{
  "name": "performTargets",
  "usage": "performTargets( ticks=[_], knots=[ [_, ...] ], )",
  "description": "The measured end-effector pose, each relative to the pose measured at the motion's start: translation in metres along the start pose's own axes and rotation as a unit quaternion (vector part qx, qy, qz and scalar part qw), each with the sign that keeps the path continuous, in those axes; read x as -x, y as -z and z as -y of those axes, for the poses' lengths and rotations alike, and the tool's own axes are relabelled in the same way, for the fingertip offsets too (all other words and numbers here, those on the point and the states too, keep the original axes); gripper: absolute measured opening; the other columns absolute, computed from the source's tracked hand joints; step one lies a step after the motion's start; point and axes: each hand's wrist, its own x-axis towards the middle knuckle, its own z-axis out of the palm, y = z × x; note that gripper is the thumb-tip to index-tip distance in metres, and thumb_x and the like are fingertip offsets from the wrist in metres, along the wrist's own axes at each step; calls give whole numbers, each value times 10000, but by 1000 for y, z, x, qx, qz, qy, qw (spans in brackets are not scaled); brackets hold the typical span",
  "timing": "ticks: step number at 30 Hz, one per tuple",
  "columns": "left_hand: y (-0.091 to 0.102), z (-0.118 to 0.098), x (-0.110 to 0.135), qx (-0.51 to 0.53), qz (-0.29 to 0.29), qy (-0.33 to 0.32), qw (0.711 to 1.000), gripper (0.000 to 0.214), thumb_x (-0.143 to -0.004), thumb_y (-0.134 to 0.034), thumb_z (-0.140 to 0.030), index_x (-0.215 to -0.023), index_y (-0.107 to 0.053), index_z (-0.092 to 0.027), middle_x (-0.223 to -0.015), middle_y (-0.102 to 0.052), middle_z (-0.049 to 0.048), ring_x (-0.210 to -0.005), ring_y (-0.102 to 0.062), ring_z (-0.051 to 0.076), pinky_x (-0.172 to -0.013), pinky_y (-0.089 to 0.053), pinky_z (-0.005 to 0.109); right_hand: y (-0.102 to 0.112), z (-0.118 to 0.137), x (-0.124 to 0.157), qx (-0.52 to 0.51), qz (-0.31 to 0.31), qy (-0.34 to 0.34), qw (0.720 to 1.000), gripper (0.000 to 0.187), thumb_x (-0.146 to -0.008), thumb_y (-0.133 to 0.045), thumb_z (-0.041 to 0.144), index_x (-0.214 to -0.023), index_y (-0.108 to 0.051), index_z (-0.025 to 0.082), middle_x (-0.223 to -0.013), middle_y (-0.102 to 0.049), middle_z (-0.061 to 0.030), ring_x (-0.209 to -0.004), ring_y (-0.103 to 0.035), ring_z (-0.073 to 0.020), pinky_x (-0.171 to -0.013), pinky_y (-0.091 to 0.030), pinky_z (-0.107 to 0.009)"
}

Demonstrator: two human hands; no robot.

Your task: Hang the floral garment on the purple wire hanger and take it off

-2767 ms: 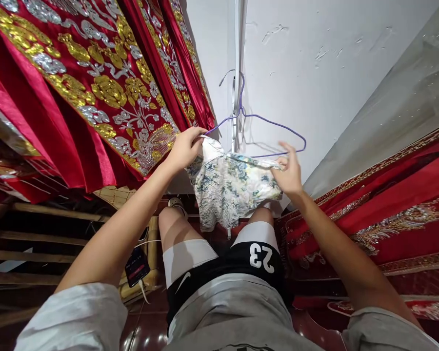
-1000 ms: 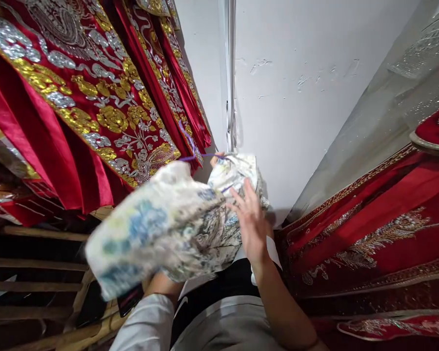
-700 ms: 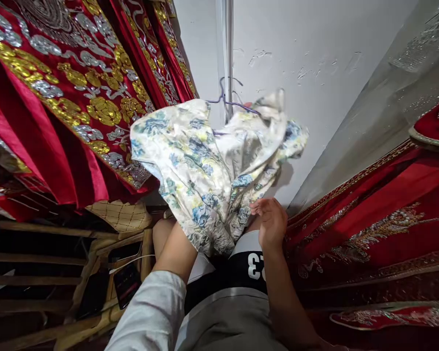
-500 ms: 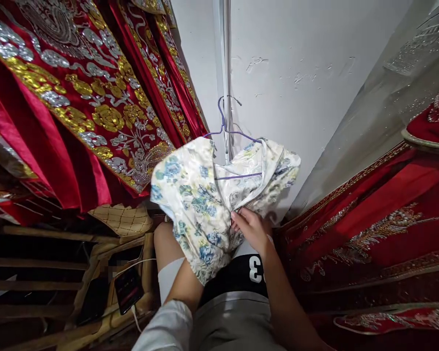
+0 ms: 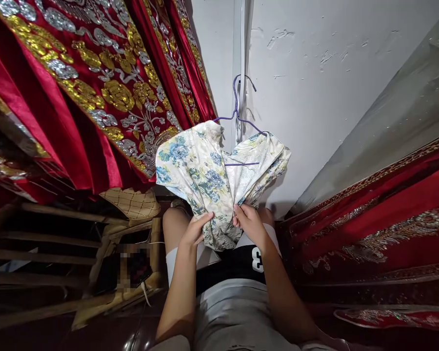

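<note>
Top: blue-and-yellow floral on white, on a purple hanger, in front of the person and above the shorts. Its lower edge overlaps them in view; contact cannot be told.

Hands: left hand pinches the lower side, thumb on the front, other fingers mostly hidden behind. Right hand pinches the front edge at the base of the V neckline.

Handling (judged): light, soft, limp; bunches readily, as the gathers low down suggest. Not fragile, though thin cloth could slide off the smooth wire at the shoulders. Best holds: front edges and side seams, thumb over fingers, light pull; hanger by its neck.

Hanger: hook overlaps the pale trim on the wall; whether it is caught on anything cannot be told.

Room: sequinned red drape left, close to the top's shoulder; beaded red gown right, well apart. Bamboo frame low left, a white cable beside it. Floor dark, glossy.
</note>
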Motion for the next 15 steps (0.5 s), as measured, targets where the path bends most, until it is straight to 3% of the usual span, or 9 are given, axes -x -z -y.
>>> performTargets(
  ticks=[6,12,15],
  knots=[
    [-13,5,-2,41,11,8,999,765,-586,-929,-451,-1265,-692,-192,-1170,-761,123,-1192,-672,374,-1050,-530,478,2,3,1,-27,-38,-20,999,583,-903,-424,761,-654,-455,235,-528,-515,19,-516,-499,-143,-541,-372,-287],
    [-7,15,-7,24,-17,-35,999,730,-659,-904,-428,-1308,-655,-204,-1394,-656,130,-1372,-550,345,-1153,-443,442,-1,12,0,-56,-29,-29,998,437,-882,-524,634,-708,-467,236,-569,-605,10,-480,-478,-127,-509,-361,-276],
    [-9,15,-7,11,8,-53,998,699,-704,-887,-411,-1331,-646,-215,-1457,-610,119,-1397,-527,333,-1179,-416,432,0,13,2,-39,-42,-33,998,332,-917,-494,523,-750,-493,236,-590,-637,10,-483,-489,-133,-525,-381,-279]
  ],
)
